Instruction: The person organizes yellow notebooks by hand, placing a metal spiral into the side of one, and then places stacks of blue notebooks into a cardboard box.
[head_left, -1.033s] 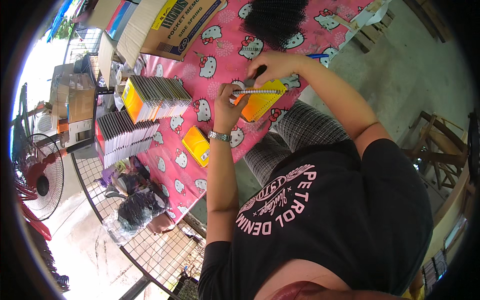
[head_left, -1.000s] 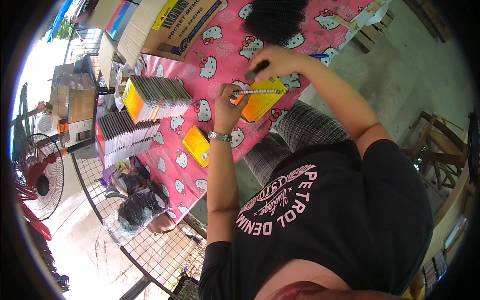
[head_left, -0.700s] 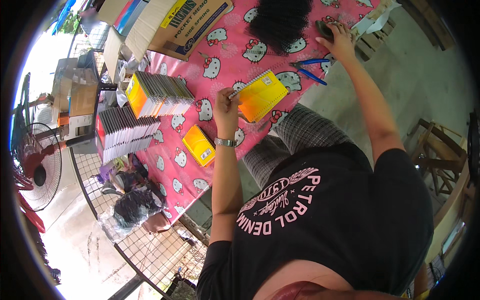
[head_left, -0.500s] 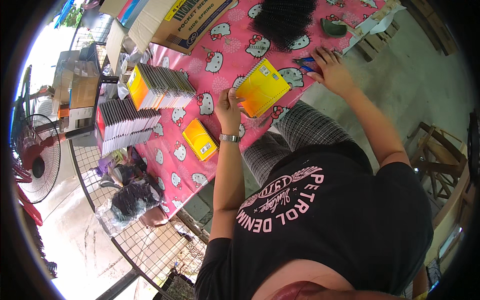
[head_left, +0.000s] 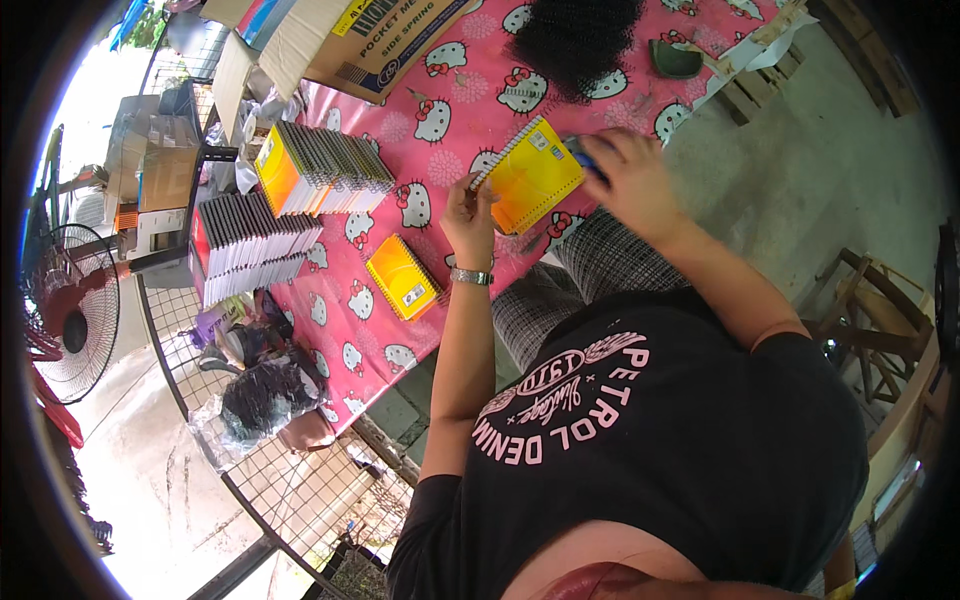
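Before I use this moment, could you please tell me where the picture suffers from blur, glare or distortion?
In the head view, the right hand and the blue-handled pliers are smeared, apparently by motion, while the yellow spiral-bound notebook looks clearer; in the same head view, the concrete ground at left is washed out by bright light, and the wire grid's black edge rail bows, as fisheye distortion would cause.

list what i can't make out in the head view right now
Blue-handled pliers: head view, blurred and partly covered by the right hand; jaws unclear.
Yellow notebook in the left hand: head view, cover hides the inner pages.
Black coils: head view, cut off by the upper edge.
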